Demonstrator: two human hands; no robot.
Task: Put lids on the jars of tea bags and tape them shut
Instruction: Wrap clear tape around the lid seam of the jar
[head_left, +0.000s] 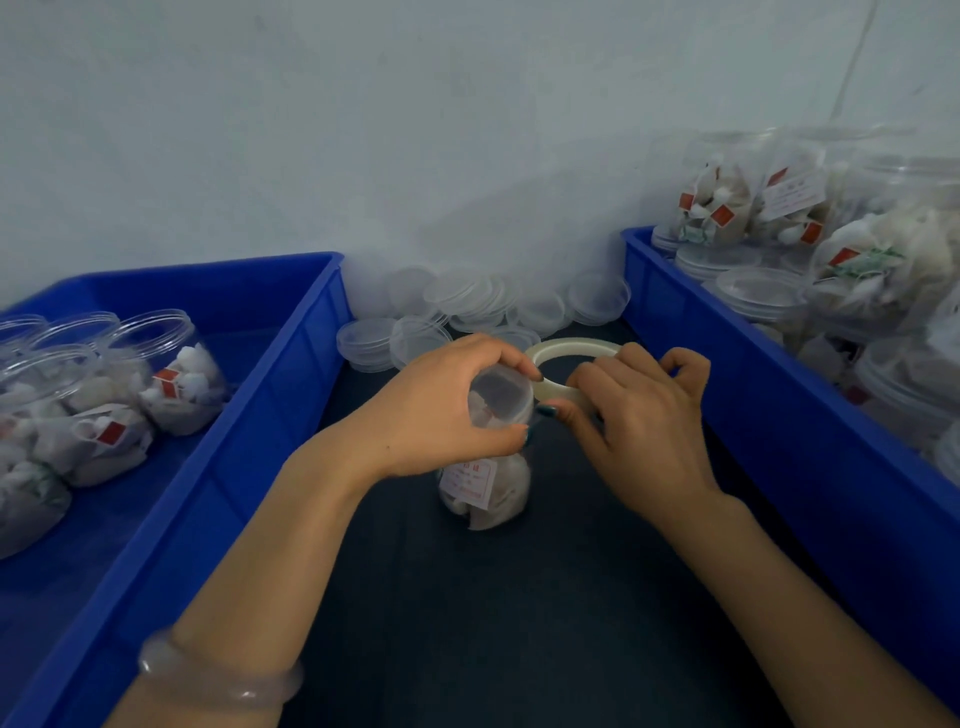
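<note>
My left hand (441, 405) curled round the lid (501, 389) on the jar (488, 493), which stood mid-table (519, 623). My right hand (639, 415) pinched the tape roll (571, 345) just beside the lid at 2 o'clock. Loose lids (467, 301) lay at 12 o'clock. Blue crates stood at 9 (291, 374) and 3 (727, 374).

Rectangular plastic crates (291, 364): bright blue
Ring-shaped tape roll (571, 345): milky white
Square paper tea-bag tags (111, 432): red
Flat tabletop (493, 623): dark
</note>
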